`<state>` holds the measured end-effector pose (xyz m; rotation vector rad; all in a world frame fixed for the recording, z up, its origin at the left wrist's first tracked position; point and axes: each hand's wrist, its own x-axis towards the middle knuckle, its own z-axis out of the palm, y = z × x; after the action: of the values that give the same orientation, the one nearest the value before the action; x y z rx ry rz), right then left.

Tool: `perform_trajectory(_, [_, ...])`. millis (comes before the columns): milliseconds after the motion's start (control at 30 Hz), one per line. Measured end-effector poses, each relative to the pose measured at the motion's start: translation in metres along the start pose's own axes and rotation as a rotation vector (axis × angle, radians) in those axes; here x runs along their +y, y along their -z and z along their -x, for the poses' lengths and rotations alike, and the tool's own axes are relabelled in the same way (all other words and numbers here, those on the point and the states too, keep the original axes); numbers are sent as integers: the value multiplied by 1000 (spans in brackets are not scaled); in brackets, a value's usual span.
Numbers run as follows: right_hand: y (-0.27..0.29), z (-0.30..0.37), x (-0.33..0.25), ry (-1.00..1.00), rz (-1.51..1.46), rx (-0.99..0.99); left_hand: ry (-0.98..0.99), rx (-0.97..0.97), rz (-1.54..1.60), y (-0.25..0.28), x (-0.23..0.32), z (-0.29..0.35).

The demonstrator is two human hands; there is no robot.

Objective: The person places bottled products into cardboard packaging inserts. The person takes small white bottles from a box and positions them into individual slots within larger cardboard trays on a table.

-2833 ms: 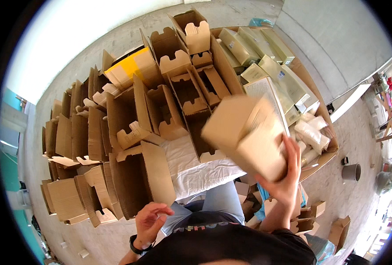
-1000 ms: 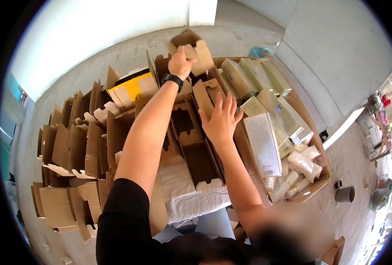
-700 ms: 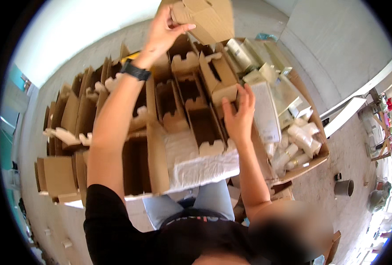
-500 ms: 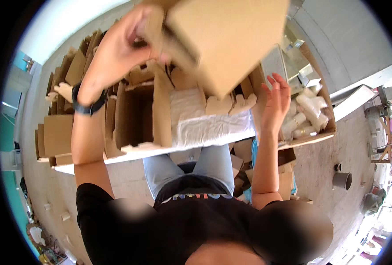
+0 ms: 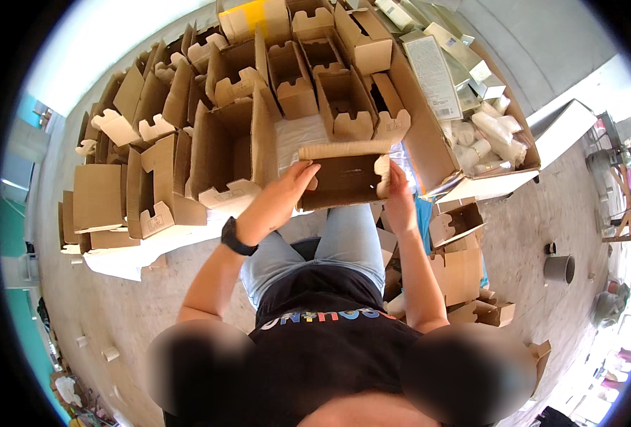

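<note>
Between my two hands is an open brown cardboard box (image 5: 344,188), held over my lap at the table's near edge with its hollow inside facing me. My left hand (image 5: 290,186), below a black wristband, grips the box's left end. On its right end my right hand (image 5: 399,199) is closed, fingers partly hidden behind the cardboard. Just beyond, on the white-covered table, stand other open boxes, among them a tall one (image 5: 234,153) left of my hands and a narrower one (image 5: 344,107) ahead.
A large carton (image 5: 429,153) at the right holds pale green boxes (image 5: 433,75) and wrapped white bottles or tubes (image 5: 497,132). Several cardboard boxes (image 5: 461,274) lie on the floor to my right, with a grey bucket (image 5: 559,269) farther out. More open boxes fill the table's left side.
The box in my left hand has come down from high above the table to near my lap. My right hand, empty before, now holds its right end.
</note>
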<state>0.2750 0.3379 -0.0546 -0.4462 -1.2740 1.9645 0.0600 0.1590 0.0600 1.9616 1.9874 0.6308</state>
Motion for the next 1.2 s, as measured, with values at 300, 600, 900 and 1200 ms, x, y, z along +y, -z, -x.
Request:
perform_trajectory(300, [-8,0,33,-55,296,204,202,244,688,-62,-31,16])
perform_trajectory(600, [-37,-3,-21,-60,1108,174,178,558,392,-69,-24,-2])
perform_trajectory(900, [2,-16,13,-173,411,480,162,804,678,-99,-39,3])
perform_trajectory(1200, [3,-17,19,-159,326,462,529,569,919,-76,-26,2])
